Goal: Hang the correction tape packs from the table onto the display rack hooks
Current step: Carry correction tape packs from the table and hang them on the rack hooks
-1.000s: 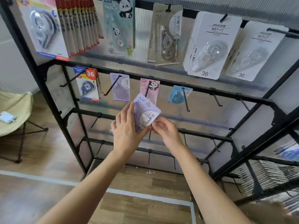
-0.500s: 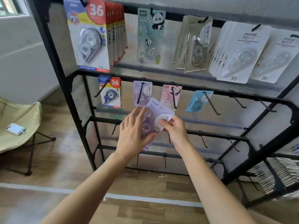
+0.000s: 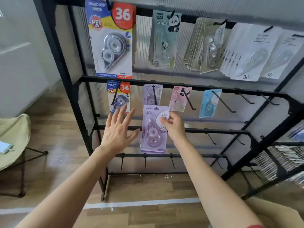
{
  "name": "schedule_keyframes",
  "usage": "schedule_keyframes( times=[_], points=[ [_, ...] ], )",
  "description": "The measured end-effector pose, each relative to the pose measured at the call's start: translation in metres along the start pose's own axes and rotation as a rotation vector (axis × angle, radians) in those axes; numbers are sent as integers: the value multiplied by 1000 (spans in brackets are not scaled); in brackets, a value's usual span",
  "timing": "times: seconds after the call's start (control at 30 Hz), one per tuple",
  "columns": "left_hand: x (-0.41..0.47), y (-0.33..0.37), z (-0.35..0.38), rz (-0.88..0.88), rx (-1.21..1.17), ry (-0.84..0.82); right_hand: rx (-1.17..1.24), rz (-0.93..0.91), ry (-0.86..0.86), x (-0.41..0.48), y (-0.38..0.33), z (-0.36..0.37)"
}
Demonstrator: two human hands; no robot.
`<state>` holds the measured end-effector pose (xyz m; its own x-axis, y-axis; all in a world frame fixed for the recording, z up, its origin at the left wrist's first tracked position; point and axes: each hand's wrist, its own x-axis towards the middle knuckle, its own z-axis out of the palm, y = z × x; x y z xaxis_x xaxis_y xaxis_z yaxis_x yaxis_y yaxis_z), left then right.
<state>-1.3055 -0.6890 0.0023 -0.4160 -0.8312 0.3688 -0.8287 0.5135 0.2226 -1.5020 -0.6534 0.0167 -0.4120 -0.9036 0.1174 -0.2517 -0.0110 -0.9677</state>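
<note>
**A:** What is the room like on your screen?

**B:** I see a black metal display rack (image 3: 65,76) that stands on a wooden floor (image 3: 148,186). Behind its bars there is a ribbed, half-clear panel (image 3: 213,112). A white line (image 3: 139,203) runs across the floor in front of the rack. At the left stands a folding chair (image 3: 14,137) with pale green cloth, and a small white object (image 3: 5,147) lies on it.

**A:** Where is the pack?

**B:** The purple correction tape pack (image 3: 152,139) is upright in front of the rack. It is just below a smaller purple pack (image 3: 152,96) that hangs on a hook of the second bar. The right hand (image 3: 174,127) pinches it at the upper right part, with the thumb on the front.

**A:** And the left hand?

**B:** The left hand (image 3: 117,134) is spread with straight fingers. It is just beside the pack on its left side, and I see a small gap between them.

**A:** What differs from half a second ago?

**B:** Then both hands were on the pack and it was tilted. Now the left hand has let go, and the pack stands straight in the right hand alone.
</note>
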Motion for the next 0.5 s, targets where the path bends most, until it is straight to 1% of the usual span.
schedule_keyframes(
  times=[0.17, 0.3, 0.5],
  points=[
    [9, -9, 0, 28, 8, 14, -32, -9, 61, 9, 6, 2],
    [21, -15, 0, 31, 44, 4, -32, 8, 44, 25, 12, 2],
    [47, -19, -8, 112, 80, 151, -98, 4, 48, 66, 16, 12]
  ],
)
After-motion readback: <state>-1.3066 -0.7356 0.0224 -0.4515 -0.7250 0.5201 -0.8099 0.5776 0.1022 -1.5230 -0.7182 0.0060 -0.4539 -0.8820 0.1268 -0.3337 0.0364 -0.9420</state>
